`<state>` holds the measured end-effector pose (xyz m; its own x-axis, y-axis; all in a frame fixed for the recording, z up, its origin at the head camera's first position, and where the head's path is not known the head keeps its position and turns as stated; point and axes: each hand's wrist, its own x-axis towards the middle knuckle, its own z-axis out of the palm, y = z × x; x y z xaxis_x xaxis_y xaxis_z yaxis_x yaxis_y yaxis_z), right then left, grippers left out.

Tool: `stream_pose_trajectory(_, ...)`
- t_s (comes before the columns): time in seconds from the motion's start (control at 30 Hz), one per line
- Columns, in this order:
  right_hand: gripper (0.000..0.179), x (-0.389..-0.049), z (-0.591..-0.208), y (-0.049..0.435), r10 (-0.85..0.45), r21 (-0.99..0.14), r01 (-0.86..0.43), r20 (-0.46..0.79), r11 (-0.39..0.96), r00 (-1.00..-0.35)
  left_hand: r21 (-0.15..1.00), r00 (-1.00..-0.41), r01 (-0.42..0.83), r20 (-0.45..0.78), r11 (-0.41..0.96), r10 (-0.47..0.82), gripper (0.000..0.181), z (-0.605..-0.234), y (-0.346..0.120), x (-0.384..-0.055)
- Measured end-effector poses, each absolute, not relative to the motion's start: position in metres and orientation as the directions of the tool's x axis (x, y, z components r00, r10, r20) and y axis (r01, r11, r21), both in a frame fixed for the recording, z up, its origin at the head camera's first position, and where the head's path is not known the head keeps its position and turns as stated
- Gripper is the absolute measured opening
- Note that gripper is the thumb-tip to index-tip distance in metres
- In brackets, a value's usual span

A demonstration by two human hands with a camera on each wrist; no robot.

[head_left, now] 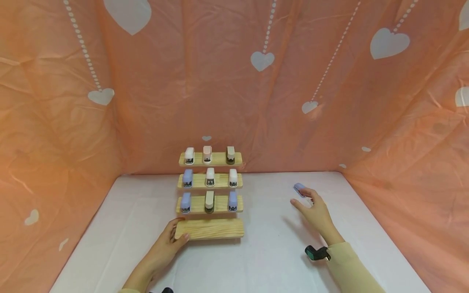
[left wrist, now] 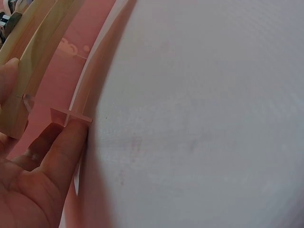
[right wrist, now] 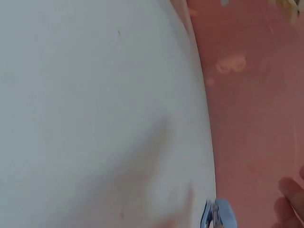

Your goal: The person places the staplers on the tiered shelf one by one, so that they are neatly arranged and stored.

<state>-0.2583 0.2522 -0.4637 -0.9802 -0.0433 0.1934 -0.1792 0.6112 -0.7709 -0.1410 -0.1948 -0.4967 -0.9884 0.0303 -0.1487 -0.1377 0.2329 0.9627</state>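
Observation:
A tiered wooden display rack [head_left: 209, 229] stands left of centre, its three upper tiers each bearing a row of three mini staplers. My left hand [head_left: 166, 244] grips the left end of its bare lowest tier, thumb on the front. In the left wrist view, the left hand [left wrist: 33, 190] has fingertips at a clear support under the wood [left wrist: 35, 61]. Over to the right, a lavender stapler [head_left: 299, 188] lies on the table. My right hand [head_left: 315, 209] hovers beside it, fingers and thumb apart. The right wrist view catches the stapler [right wrist: 221, 216] and fingertips [right wrist: 289, 199] with a gap between.
White cloth covers the table [head_left: 271, 260]. An orange curtain [head_left: 220, 101] with pale hearts hangs behind and at both sides. Upper tiers carry lavender [head_left: 187, 178], white [head_left: 210, 177], pink [head_left: 207, 154] and beige staplers [head_left: 209, 201].

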Motion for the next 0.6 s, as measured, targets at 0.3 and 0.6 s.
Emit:
stream_pose_trajectory(0.3,0.088,-0.268,-0.464,0.276,0.016,-0.795,-0.047,0.071,0.605,-0.997,0.961,-0.990,-0.129,-0.139,0.246,0.023,0.064,-0.497,-0.195,-0.140)
stream_pose_trajectory(0.6,0.090,-0.273,-0.478,0.291,0.008,-0.817,-0.017,0.026,0.576,-1.000,0.959,-0.987,-0.151,-0.158,0.240,0.010,0.065,-0.496,-0.193,-0.139)
